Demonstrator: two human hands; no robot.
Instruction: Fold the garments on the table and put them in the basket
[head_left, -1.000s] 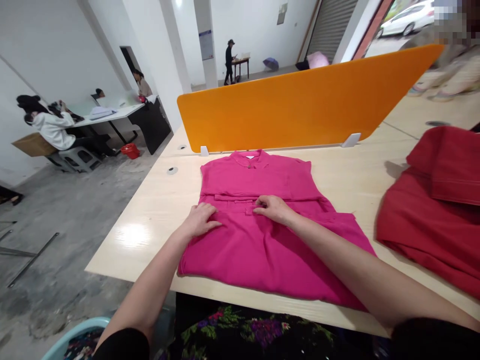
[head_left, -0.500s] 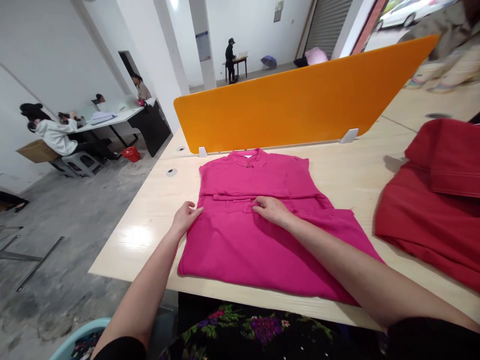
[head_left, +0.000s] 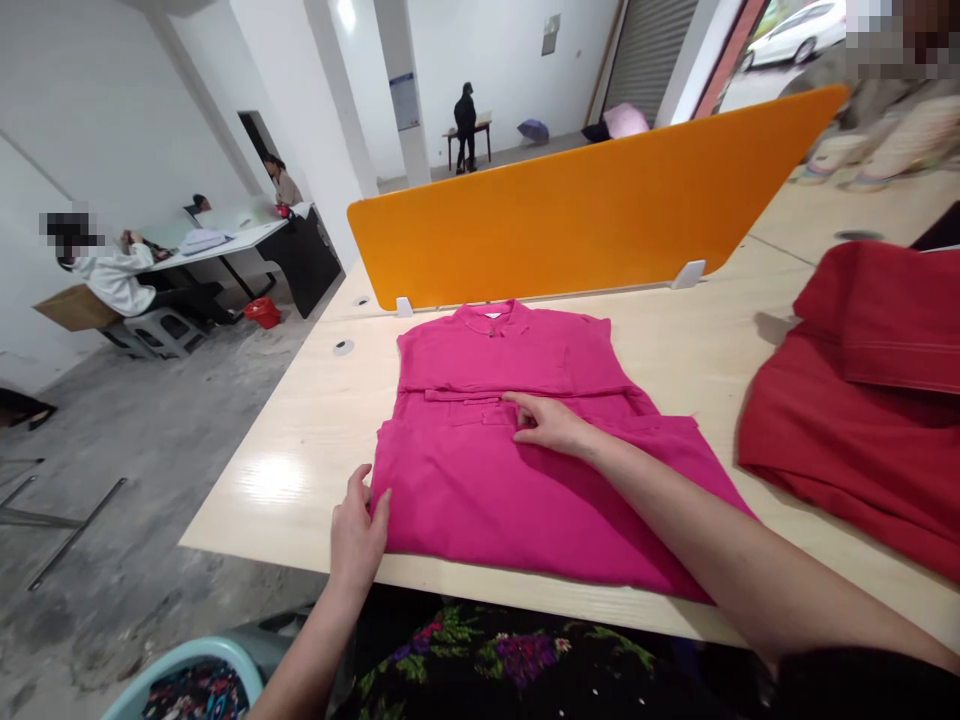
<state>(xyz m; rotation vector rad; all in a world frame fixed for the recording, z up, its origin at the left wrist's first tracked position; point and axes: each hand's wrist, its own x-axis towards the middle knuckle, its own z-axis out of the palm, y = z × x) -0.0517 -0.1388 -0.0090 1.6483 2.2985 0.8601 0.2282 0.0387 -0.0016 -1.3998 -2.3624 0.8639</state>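
Observation:
A bright pink shirt (head_left: 495, 490) with a stand-up collar lies folded on the light wood table (head_left: 292, 430). Its lower part is turned up over the middle, and a folded edge runs across below the chest. My left hand (head_left: 358, 525) is at the shirt's lower left edge, thumb over the cloth and fingers apart on the outer side. Resting on the fold at the shirt's middle, my right hand (head_left: 551, 425) has its index finger stretched along the cloth and its thumb apart from it; the other fingers are curled and partly hidden.
An orange divider panel (head_left: 585, 210) stands behind the shirt on white clamps. Folded red cloth (head_left: 847, 400) lies at the right. On the floor at lower left is a light blue tub (head_left: 244, 655) holding dark patterned cloth. Other people sit or stand farther back.
My left hand has moved down along the shirt's left edge towards me, and its fingers have spread. The right hand stays at the fold, its index finger and thumb now wider apart.

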